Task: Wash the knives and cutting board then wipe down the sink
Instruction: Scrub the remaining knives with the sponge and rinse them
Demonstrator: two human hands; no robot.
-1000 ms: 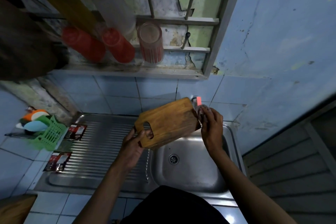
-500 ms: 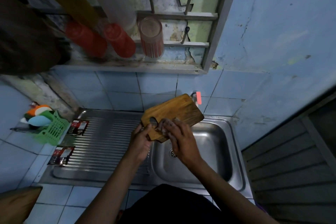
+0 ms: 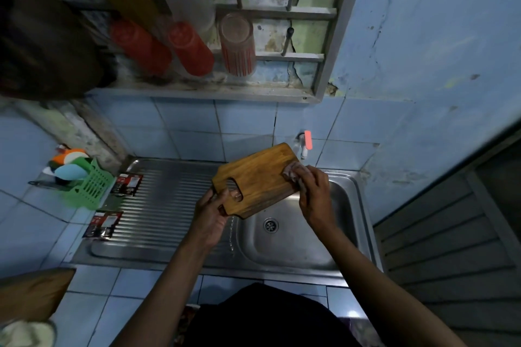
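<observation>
A wooden cutting board (image 3: 258, 177) with a handle hole is held tilted over the steel sink basin (image 3: 307, 245). My left hand (image 3: 210, 213) grips the board at its handle end, a finger showing through the hole. My right hand (image 3: 314, 191) holds a small pale scrubbing pad (image 3: 291, 173) and presses it on the board's far right end. The tap (image 3: 306, 145) with a pink lever sits on the wall just behind the board. No knives can be made out.
A ribbed steel drainboard (image 3: 166, 200) lies left of the basin, with two dark sachets (image 3: 103, 224) at its left edge. A green plastic basket (image 3: 90, 187) with utensils stands further left. Red cups (image 3: 191, 48) and a glass hang on the rack above.
My right hand has moved with the pad from the handle end, where it was half a second ago, to the board's far right end. The left hand's grip has not changed.
</observation>
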